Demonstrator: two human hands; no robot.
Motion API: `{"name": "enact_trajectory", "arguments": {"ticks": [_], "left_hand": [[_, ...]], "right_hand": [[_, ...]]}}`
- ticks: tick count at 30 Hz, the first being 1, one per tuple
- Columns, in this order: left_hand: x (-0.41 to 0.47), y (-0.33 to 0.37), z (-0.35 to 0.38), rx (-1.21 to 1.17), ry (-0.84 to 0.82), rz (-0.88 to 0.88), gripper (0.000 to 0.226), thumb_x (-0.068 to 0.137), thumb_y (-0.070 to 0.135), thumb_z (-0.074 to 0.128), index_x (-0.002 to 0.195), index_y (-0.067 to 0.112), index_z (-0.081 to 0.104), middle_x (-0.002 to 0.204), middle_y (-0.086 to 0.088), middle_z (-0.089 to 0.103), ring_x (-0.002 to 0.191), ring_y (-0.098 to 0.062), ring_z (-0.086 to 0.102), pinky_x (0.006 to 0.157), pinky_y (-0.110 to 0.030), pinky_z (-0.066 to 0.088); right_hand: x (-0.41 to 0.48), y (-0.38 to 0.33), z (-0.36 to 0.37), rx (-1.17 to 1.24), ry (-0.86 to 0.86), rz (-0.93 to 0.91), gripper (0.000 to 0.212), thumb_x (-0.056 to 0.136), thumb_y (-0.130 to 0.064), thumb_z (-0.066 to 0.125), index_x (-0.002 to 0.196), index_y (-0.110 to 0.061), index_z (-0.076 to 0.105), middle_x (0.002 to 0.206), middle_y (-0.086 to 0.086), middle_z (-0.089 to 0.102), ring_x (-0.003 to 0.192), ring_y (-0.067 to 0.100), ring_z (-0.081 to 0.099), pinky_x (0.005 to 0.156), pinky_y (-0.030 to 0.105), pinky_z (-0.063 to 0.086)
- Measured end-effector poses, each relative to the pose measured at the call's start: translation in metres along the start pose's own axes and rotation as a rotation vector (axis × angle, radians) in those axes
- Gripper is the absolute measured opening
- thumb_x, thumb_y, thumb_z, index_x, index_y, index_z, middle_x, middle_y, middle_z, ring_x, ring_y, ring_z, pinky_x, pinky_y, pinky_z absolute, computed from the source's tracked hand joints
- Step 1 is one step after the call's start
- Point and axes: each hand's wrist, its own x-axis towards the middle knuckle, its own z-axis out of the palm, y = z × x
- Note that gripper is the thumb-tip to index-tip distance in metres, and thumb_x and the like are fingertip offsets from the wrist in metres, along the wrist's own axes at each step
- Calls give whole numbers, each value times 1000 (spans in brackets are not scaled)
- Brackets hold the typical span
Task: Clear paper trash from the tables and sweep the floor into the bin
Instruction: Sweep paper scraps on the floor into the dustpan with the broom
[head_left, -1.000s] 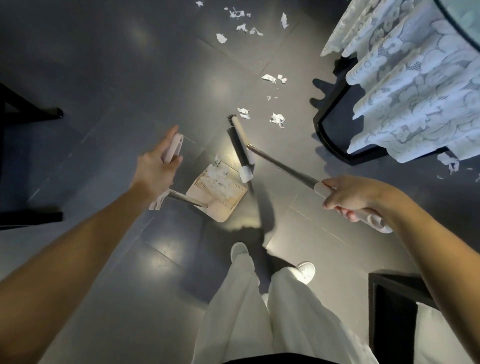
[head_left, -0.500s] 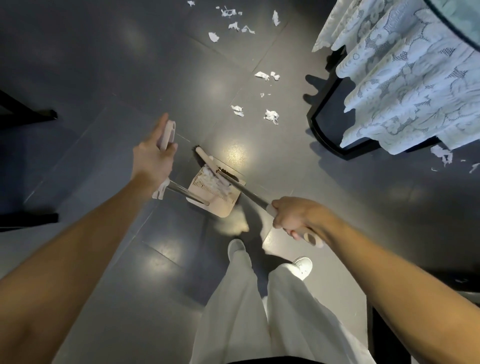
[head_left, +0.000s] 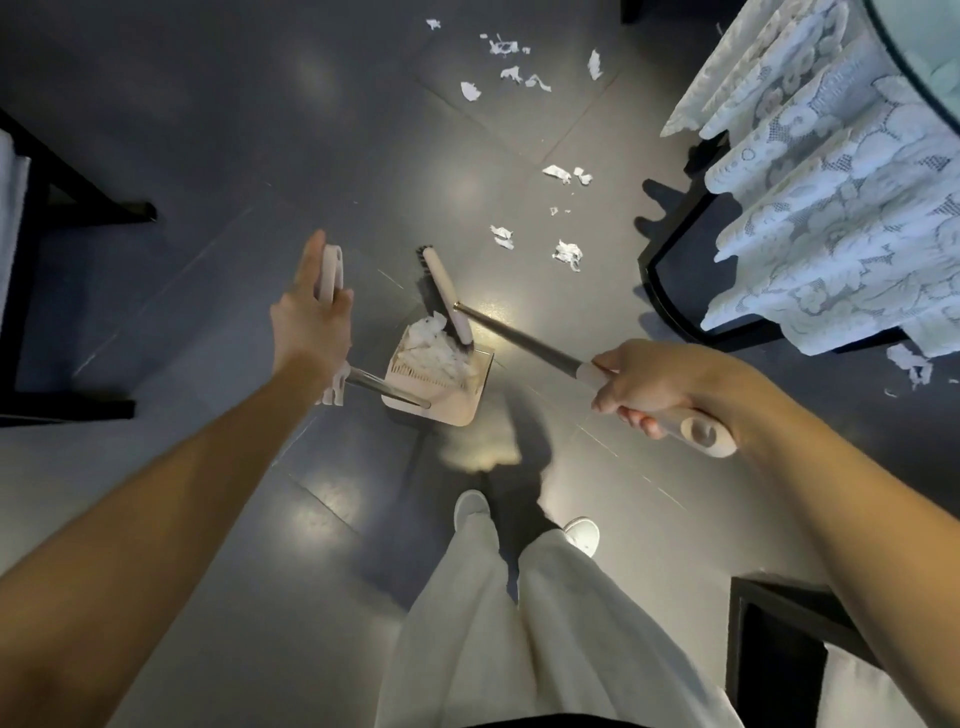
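A beige dustpan (head_left: 452, 402) stands on the dark floor in front of my feet, with white paper scraps (head_left: 434, 351) piled inside it. My left hand (head_left: 311, 317) holds the pale grip at the top of the dustpan's long handle. My right hand (head_left: 644, 382) grips the broom's handle near its pale end. The broom head (head_left: 447, 296) rests at the far lip of the dustpan, touching the pile. Torn paper scraps (head_left: 566, 254) lie loose on the floor beyond the broom, and several more (head_left: 519, 75) lie farther off.
A table with a white lace cloth (head_left: 841, 182) and a black base (head_left: 670, 280) stands at the right. Dark furniture legs (head_left: 67, 208) are at the left, another black frame (head_left: 769, 649) at the lower right. A few scraps (head_left: 909, 364) lie under the cloth's edge.
The broom swept into the dustpan half a second ago, then swung back out; its head now sits at the pan's far lip. My right hand moved back to the right. The dustpan stayed put.
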Motion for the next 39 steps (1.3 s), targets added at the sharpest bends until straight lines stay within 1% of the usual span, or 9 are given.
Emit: {"name": "enact_trajectory", "arguments": {"ticks": [9, 12, 14, 18, 22, 26, 30, 35, 39], "left_hand": [[7, -19, -6, -74, 60, -91, 59, 92, 19, 49, 143, 45, 33, 103, 0, 62, 73, -25, 59, 76, -42, 57], [21, -22, -10, -94, 44, -100, 59, 92, 20, 48, 142, 47, 33, 94, 2, 61, 66, -22, 56, 74, -45, 58], [27, -23, -13, -96, 32, -90, 59, 92, 20, 50, 142, 47, 34, 93, 3, 59, 67, -21, 55, 75, -46, 57], [39, -17, -13, -75, 12, -62, 59, 91, 19, 51, 141, 46, 36, 100, 1, 58, 81, -29, 61, 79, -47, 56], [49, -6, -7, -48, -32, -10, 57, 93, 21, 52, 138, 50, 34, 101, 3, 59, 84, -28, 63, 80, -46, 56], [71, 20, 9, -71, -37, 39, 59, 91, 22, 53, 129, 62, 31, 97, 7, 59, 62, -15, 57, 75, -43, 58], [110, 58, 28, -78, -57, 95, 63, 90, 21, 53, 122, 70, 30, 86, 22, 59, 47, -2, 50, 70, -40, 59], [165, 110, 58, -32, -84, 186, 62, 92, 22, 53, 130, 64, 29, 117, 2, 64, 79, -19, 62, 87, -41, 54], [206, 142, 78, 28, -130, 257, 60, 95, 22, 54, 139, 54, 28, 121, -5, 62, 99, -35, 63, 92, -47, 51]], "right_hand": [[45, -49, 6, -106, 40, -31, 23, 92, 2, 50, 113, 1, 59, 70, 13, 52, 55, 20, 44, 49, 25, 37], [59, -59, 23, -201, -11, -22, 35, 93, 3, 46, 127, -1, 53, 86, 14, 54, 66, 21, 45, 55, 26, 35], [60, -65, 32, -283, -71, -28, 34, 93, -3, 47, 125, 2, 56, 80, 10, 56, 64, 18, 48, 60, 24, 37], [51, -65, 34, -338, -99, -34, 31, 92, -7, 48, 119, 4, 60, 65, 6, 55, 48, 13, 45, 49, 21, 35], [45, -53, 20, -140, -84, -13, 32, 91, -8, 55, 123, -7, 56, 60, 6, 51, 42, 14, 44, 45, 21, 39], [45, -40, -13, -57, -50, -46, 33, 91, -10, 57, 124, -7, 55, 58, 6, 54, 46, 16, 46, 53, 27, 42], [56, -28, -59, 203, -23, 1, 26, 92, -9, 60, 117, -8, 58, 54, 5, 48, 38, 12, 41, 41, 22, 40], [78, -26, -123, 438, 28, 52, 21, 92, -7, 60, 114, -8, 59, 46, 3, 45, 32, 11, 35, 37, 17, 35], [92, -25, -173, 560, 70, 84, 23, 92, -7, 61, 114, -9, 59, 47, 4, 45, 34, 12, 35, 36, 16, 34]]}}
